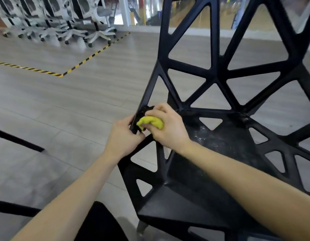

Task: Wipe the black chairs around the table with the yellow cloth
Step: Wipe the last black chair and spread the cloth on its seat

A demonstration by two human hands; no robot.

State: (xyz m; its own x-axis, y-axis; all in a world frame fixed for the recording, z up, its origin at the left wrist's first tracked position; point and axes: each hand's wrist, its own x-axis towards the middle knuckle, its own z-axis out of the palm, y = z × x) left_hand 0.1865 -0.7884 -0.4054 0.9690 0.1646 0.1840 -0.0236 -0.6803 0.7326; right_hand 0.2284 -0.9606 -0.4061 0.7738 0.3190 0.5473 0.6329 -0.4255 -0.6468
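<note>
1. The black chair (218, 73), an open lattice of triangular holes, filled the right side of the view, its seat dusted with pale specks.
2. The grey plank floor (64, 110) stretched off to the left, crossed by yellow-and-black hazard tape (84, 60).
3. A row of white office chairs (67, 20) stood well apart at the far left.
4. Both bare forearms reached forward to the chair's left edge where seat met back.
5. The left hand (123, 136) was curled round the chair's edge bar, gripping it.
6. The right hand (168, 127) clutched the bunched yellow cloth (150, 122), pressing it against the frame just beside the left hand.
7. I could read no writing anywhere.
</note>
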